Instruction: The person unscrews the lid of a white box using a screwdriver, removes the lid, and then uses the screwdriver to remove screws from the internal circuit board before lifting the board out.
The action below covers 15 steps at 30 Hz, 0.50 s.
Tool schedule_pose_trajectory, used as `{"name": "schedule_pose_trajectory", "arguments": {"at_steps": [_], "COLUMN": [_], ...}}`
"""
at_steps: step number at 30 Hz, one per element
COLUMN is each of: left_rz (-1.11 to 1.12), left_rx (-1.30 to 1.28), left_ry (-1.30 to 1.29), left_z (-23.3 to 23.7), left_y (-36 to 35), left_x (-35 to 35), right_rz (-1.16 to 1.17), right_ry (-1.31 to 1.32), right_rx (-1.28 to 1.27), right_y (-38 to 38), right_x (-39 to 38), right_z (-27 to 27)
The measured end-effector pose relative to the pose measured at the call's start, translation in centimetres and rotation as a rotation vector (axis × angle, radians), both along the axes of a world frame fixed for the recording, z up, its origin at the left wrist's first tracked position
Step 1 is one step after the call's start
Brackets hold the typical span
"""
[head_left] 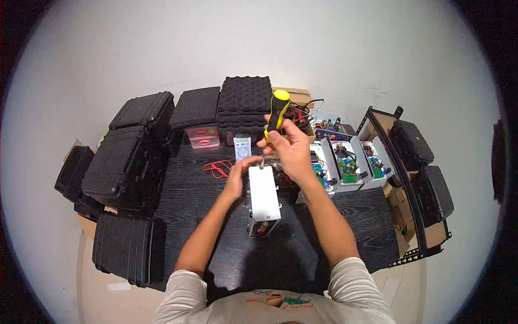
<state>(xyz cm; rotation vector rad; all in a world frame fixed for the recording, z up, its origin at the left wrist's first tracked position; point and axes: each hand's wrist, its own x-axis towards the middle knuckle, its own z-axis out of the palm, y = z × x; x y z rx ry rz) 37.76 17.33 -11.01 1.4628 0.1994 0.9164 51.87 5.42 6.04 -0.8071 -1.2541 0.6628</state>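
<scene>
A yellow-and-black screwdriver (277,112) is in my right hand (293,152), its fingers closed around the lower handle. The shaft points down, with its tip at the far end of a narrow white box (264,193). That box stands on the black table, showing small knobs or connectors along its left side and a dark panel at its near end. My left hand (236,179) is against the far left of the box, its fingers curled round the far end and partly hidden.
A multimeter (243,148) and red test leads (217,169) lie beyond my left hand. Open white housings with circuit boards (347,162) stand at right, near a black shelf rack (402,175). Black hard cases (116,168) line the left; black foam (245,94) is stacked behind.
</scene>
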Motion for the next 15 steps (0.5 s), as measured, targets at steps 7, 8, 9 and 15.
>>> {"name": "schedule_pose_trajectory", "arguments": {"at_steps": [7, 8, 9, 15], "left_rz": [0.373, 0.399, 0.424, 0.548], "left_rx": [0.525, 0.566, 0.607, 0.862], "left_ry": [-0.062, -0.052, -0.042, 0.079], "left_z": [7.7, 7.8, 8.0, 9.1], "left_y": [-5.0, -5.3, -5.6, -6.4], "left_x": [-3.0, -3.2, -3.3, -3.7], "right_rz": [0.109, 0.05, -0.01, 0.094], "right_ry": [0.149, 0.072, -0.006, 0.22], "right_rx": [0.025, 0.051, 0.077, -0.094], "right_y": [0.5, 0.7, 0.8, 0.7], "right_x": [0.1, -0.1, -0.1, -0.5], "right_z": [0.7, 0.3, 0.0, 0.9]}}
